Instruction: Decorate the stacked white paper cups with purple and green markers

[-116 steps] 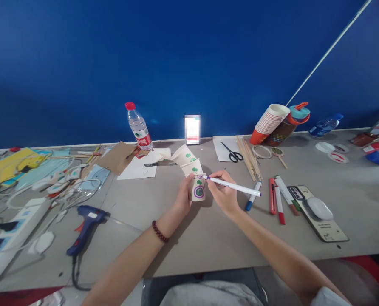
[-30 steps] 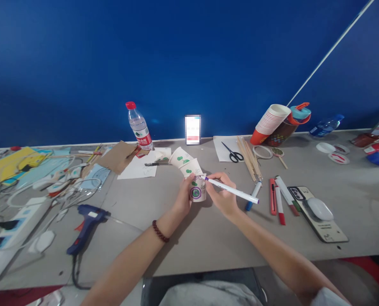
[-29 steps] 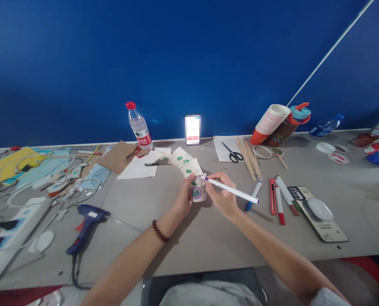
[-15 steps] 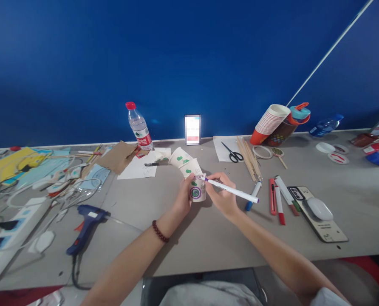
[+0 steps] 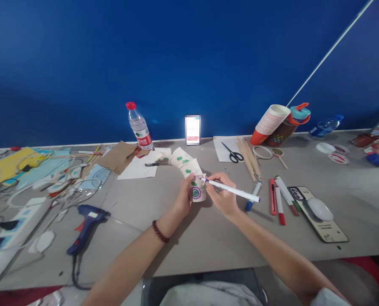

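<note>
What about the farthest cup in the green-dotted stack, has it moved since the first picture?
Yes, slightly left. The farthest cup now sits a little further left relative to the upright lit screen than it did then.

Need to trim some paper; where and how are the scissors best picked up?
I'd take the scissors by their black loops, from the near side: loops lie nearest, blades point away toward the blue wall, and wooden sticks crowd the right.
</note>
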`<act>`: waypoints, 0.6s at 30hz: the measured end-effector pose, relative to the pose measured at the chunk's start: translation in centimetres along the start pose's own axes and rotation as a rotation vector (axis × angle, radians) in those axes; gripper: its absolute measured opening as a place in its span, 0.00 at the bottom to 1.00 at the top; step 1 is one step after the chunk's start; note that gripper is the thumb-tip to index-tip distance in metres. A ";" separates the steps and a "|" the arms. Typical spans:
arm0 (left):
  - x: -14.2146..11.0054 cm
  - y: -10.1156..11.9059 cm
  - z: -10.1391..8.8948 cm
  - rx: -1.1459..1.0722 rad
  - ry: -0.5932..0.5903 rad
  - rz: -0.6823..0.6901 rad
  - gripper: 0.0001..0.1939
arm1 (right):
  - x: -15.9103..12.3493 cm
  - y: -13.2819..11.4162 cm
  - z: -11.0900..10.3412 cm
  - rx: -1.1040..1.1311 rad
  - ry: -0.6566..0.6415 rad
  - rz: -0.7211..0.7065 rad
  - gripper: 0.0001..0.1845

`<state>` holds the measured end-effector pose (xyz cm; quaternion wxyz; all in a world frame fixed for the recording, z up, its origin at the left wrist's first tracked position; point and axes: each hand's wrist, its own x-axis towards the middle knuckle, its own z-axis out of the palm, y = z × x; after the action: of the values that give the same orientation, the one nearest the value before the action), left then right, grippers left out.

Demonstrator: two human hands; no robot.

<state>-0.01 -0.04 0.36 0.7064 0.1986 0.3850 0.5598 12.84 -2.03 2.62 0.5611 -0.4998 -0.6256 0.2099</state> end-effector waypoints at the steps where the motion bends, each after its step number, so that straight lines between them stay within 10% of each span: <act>1: 0.0 0.0 0.0 0.001 -0.002 -0.003 0.18 | 0.0 0.0 0.0 0.005 -0.001 0.001 0.02; 18: -0.2 0.1 0.2 0.041 0.026 -0.007 0.19 | 0.0 0.5 0.0 0.005 0.050 0.007 0.02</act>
<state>0.02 -0.12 0.60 0.6991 0.2044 0.4061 0.5518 13.09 -1.79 2.20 0.5768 -0.5056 -0.6094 0.2007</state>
